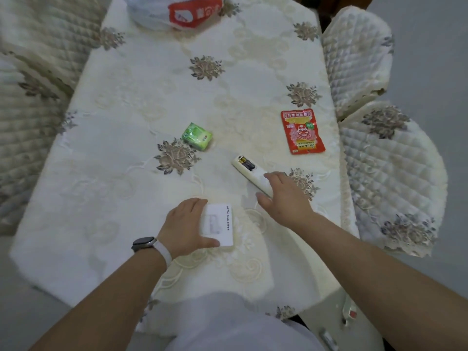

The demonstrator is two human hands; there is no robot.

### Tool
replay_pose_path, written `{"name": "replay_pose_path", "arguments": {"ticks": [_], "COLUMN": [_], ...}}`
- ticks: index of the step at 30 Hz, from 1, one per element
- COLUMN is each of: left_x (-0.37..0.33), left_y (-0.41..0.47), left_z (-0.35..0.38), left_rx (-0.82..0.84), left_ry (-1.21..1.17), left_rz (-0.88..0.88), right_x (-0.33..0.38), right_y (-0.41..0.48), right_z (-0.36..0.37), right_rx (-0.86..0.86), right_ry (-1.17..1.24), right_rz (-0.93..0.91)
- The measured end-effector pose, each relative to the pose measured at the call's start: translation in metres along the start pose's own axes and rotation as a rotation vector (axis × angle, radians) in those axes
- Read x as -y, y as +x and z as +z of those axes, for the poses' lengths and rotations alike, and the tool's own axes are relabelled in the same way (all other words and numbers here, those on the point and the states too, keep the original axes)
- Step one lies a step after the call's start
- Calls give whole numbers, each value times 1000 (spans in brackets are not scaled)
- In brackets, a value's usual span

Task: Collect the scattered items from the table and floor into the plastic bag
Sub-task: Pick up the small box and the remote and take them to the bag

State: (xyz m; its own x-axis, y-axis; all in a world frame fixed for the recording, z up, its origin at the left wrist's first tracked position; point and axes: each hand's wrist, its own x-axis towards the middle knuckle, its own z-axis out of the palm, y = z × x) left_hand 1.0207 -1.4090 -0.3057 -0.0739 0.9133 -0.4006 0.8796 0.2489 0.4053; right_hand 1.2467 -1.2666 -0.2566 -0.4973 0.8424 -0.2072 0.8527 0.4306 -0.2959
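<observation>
My left hand (184, 226) grips a small white earbuds box (219, 225) lying on the table near the front edge. My right hand (283, 196) is closed around the near end of a white remote control (247, 167), whose open battery bay points away from me. A green tissue pack (197, 136) lies mid-table. A red snack packet (302, 131) lies flat to the right. The white and red plastic bag (174, 11) sits at the table's far end.
The table (126, 173) has a cream embroidered cloth. Quilted chairs stand at the left (30, 97) and right (387, 160). Small white items lie on the floor at lower right (349, 312), next to my right forearm.
</observation>
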Motion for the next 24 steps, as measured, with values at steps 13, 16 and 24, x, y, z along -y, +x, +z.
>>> {"name": "replay_pose_path", "arguments": {"ticks": [13, 16, 24], "left_x": [-43, -50, -80], "left_y": [-34, -42, -54], "left_z": [25, 34, 27], "left_rx": [-14, -81, -264], "left_ry": [50, 27, 11], "left_rz": [-243, -304, -447], "right_x": [-31, -38, -39], "right_y": [56, 61, 60], "right_z": [29, 29, 22], "right_rx": [101, 126, 267], "right_ry": [-66, -43, 111], "right_rz": [-82, -115, -96]}}
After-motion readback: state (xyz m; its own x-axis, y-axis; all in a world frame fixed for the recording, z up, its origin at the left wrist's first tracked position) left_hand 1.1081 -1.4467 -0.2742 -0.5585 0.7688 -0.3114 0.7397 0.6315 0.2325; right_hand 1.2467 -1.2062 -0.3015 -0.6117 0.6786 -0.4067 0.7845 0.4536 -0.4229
